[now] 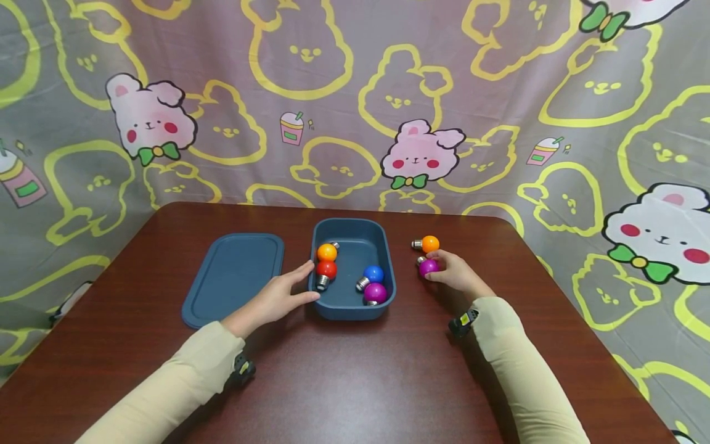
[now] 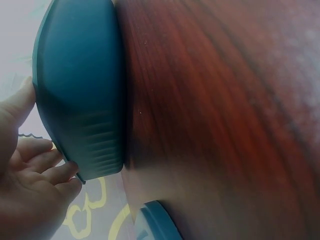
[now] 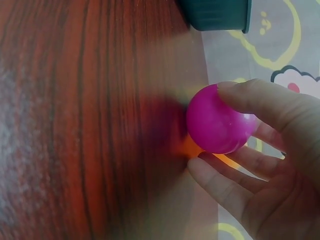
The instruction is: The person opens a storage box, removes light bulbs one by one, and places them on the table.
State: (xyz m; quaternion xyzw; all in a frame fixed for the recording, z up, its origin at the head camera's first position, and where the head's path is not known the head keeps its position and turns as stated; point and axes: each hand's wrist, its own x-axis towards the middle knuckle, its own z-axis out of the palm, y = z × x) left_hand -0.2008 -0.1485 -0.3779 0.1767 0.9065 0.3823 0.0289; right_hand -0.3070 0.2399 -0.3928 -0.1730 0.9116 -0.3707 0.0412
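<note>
Your right hand (image 1: 456, 275): fingers curved partway open, pinching the purple bulb (image 1: 428, 268) toward the desk's (image 1: 355, 376) right edge.
Your left hand (image 1: 274, 299): fingers spread nearly straight, touching the rim of the blue box (image 1: 350, 313).
Blue box: near the far edge; four bulbs (image 1: 326, 269) inside.
Loose orange bulb (image 1: 431, 244): just beyond the purple, nearer the far right corner.
Lid (image 1: 235, 277): toward the left edge.

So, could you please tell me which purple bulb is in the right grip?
The purple bulb outside the box, beside an orange bulb, is in the right grip; the other purple bulb lies inside.
</note>
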